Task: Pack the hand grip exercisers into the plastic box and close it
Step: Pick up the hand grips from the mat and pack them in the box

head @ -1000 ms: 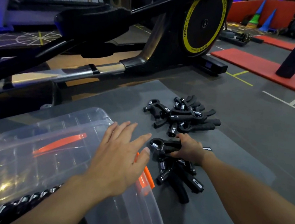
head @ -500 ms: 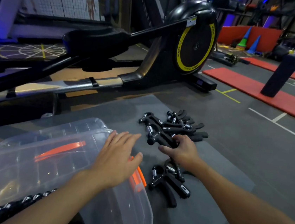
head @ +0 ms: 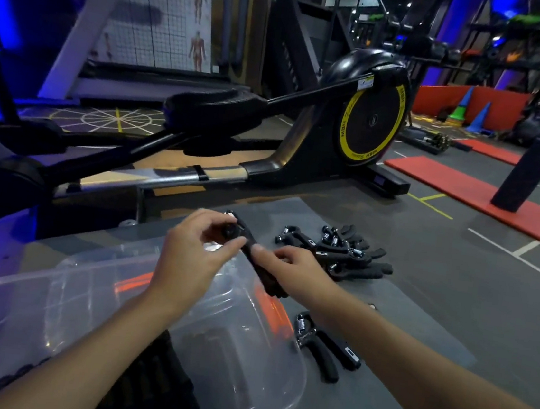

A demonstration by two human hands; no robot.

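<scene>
1. My left hand [head: 193, 256]: thumb and fingertips pinched on the upper, knobbed end of one hand grip exerciser [head: 251, 251].
2. My right hand [head: 291, 267]: fingers curled round the lower handles of the same exerciser; it is held tilted, above the far right corner of the plastic box [head: 298, 372].
3. Plastic box: clear, standing on the grey mat [head: 434, 317]; an orange latch [head: 275, 311] on its right wall; dark ribbed shapes [head: 159, 370] show within, too blurred to identify.
4. Pile of exercisers [head: 334, 250]: on the mat beyond my right hand, apart from the box.
5. Further exerciser [head: 312, 340]: flat on the mat, just beside the box's right wall, near my right forearm.
6. Background: exercise machine [head: 370, 125] with a yellow-ringed wheel.
</scene>
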